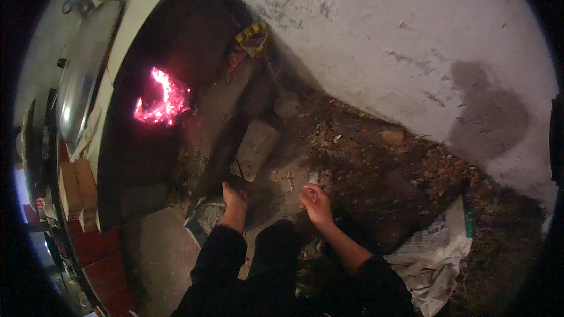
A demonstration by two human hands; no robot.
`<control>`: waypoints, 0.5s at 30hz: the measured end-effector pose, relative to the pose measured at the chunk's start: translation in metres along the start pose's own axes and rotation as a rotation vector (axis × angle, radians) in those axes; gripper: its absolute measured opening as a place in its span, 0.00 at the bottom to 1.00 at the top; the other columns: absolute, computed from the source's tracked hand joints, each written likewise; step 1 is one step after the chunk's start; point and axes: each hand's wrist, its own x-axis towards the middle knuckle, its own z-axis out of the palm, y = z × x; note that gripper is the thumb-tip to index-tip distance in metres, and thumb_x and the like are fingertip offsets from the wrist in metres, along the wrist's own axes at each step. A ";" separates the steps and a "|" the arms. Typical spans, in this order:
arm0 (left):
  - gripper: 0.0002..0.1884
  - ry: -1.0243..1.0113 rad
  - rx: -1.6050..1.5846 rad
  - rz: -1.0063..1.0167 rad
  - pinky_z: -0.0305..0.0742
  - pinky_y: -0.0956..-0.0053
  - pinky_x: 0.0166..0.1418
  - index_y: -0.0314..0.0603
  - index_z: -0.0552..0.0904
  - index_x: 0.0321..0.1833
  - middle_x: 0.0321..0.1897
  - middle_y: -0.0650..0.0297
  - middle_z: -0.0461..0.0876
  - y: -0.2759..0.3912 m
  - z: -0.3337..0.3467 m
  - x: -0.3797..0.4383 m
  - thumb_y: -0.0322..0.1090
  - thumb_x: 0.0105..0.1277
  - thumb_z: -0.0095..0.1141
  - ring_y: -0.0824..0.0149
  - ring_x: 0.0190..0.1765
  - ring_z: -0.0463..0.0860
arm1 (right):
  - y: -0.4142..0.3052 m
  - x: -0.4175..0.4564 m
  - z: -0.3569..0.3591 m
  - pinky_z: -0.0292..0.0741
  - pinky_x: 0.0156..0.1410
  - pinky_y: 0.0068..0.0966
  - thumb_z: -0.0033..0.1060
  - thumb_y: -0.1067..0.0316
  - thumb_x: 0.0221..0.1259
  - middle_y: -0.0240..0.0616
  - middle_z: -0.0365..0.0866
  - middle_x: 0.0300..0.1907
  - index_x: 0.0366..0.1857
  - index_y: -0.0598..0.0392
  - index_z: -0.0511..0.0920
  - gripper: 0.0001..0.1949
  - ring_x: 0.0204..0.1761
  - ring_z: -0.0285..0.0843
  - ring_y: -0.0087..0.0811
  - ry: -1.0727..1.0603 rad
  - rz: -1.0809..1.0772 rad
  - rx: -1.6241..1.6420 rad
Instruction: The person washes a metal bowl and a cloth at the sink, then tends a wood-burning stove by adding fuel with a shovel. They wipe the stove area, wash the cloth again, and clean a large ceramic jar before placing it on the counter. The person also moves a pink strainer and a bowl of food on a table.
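My left hand [235, 200] is curled at lower centre, and a thin dark stick-like thing [239, 168] shows just beyond it. Whether the fingers grip that thing is too dark to tell. To its right, my right hand [316, 204] hovers over the dirt floor [361, 180], its fingers bent and loosely apart with nothing visible in them. A grey block [257, 147] lies beyond both hands. Beside my left wrist is an open bag [210, 215] with grey, ash-like material in it. At left, a bright pink-looking fire [165, 101] burns inside a dark stove opening [136, 158].
A large metal lid or pan [88, 75] rests on the stove top, near wooden blocks [77, 191] above red tiles [99, 255]. A yellow-rimmed object [252, 38] stands by the white wall [374, 31]. Wood chips [328, 136] litter the floor; a white sack [434, 259] lies right.
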 end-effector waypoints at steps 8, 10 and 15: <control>0.06 -0.048 0.733 0.242 0.56 0.72 0.16 0.44 0.73 0.29 0.13 0.67 0.64 0.003 0.002 -0.206 0.35 0.58 0.55 0.69 0.13 0.63 | -0.150 -0.017 -0.110 0.74 0.35 0.24 0.49 0.84 0.51 0.33 0.78 0.33 0.43 0.55 0.78 0.16 0.29 0.76 0.22 0.159 -0.246 -0.441; 0.07 -0.166 0.896 0.451 0.58 0.72 0.19 0.42 0.72 0.24 0.14 0.67 0.64 0.009 0.007 -0.258 0.33 0.57 0.55 0.71 0.16 0.64 | -0.185 -0.041 -0.140 0.75 0.38 0.24 0.50 0.84 0.52 0.35 0.78 0.38 0.45 0.55 0.77 0.17 0.33 0.77 0.23 0.161 -0.306 -0.492; 0.11 -0.249 0.937 0.431 0.60 0.75 0.27 0.39 0.68 0.18 0.15 0.70 0.64 0.042 0.066 -0.426 0.30 0.56 0.54 0.76 0.23 0.64 | -0.259 -0.147 -0.221 0.76 0.44 0.23 0.54 0.80 0.53 0.40 0.75 0.50 0.51 0.54 0.75 0.19 0.39 0.78 0.29 0.226 -0.116 -0.717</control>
